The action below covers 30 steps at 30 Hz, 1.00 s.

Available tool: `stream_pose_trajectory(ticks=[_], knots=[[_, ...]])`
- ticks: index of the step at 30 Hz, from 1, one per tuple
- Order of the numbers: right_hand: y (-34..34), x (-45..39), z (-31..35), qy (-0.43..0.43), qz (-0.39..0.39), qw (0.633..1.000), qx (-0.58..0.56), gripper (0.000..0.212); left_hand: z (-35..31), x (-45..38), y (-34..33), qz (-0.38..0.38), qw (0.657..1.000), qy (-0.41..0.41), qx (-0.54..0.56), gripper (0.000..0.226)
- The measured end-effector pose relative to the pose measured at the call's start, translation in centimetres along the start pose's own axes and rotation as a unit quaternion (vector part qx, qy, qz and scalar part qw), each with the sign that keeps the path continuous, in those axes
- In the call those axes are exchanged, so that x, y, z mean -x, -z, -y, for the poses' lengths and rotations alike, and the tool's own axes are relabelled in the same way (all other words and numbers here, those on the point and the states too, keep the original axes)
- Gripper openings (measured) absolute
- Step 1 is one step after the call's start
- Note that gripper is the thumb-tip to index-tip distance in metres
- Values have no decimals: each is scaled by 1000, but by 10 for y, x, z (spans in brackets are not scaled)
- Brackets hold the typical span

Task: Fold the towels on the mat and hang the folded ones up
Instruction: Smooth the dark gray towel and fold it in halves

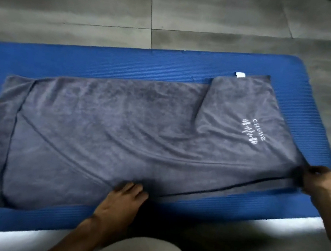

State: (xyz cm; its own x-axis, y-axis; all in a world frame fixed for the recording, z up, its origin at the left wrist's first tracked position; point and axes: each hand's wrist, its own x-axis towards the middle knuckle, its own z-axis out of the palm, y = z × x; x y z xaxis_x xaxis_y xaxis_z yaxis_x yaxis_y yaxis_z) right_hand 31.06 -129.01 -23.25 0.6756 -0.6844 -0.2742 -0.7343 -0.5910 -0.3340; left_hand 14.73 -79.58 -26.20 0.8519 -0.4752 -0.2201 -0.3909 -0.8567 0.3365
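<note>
With the grey towel [105, 130] spread across the blue mat [84, 60], the right hand [321, 181] pinches its lower-right corner and the left hand [123, 200] presses flat-fingered on the near edge; uneven pull risks skewing the layers.

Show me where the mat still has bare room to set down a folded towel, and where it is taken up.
The grey towel covers most of the blue mat. Bare mat remains as a wide band along the far edge toward the tiled floor, a narrower strip on the right, and a strip along the near edge. The near-right is crowded: left hand and right hand.
</note>
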Motion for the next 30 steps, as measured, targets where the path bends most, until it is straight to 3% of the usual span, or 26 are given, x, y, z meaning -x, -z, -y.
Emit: stream_pose_trajectory(ticks=[3,5,9,12,15,20,24,27,30], knots=[[-27,-37,-45,54,-14,982,181,58,0,3,8,-10,1000,16,5,30],[-26,-3,-18,122,-30,962,244,58,4,9,15,-24,998,38,33,21],[-44,118,89,336,-38,924,179,51,33,32,26,-133,972,155,113,23],[-102,162,136,476,39,868,136,47,67,63,33,-190,938,269,111,22],[-157,229,200,547,157,821,45,40,104,99,39,-217,902,360,95,29],[-220,331,301,569,296,766,-31,22,152,164,47,-284,790,540,65,43],[-266,410,388,585,353,729,-28,24,179,207,32,-315,643,683,146,44],[-301,445,444,595,366,716,-7,25,188,216,23,-353,559,689,296,30],[-336,462,486,619,354,698,61,25,191,218,21,-381,505,674,381,12]])
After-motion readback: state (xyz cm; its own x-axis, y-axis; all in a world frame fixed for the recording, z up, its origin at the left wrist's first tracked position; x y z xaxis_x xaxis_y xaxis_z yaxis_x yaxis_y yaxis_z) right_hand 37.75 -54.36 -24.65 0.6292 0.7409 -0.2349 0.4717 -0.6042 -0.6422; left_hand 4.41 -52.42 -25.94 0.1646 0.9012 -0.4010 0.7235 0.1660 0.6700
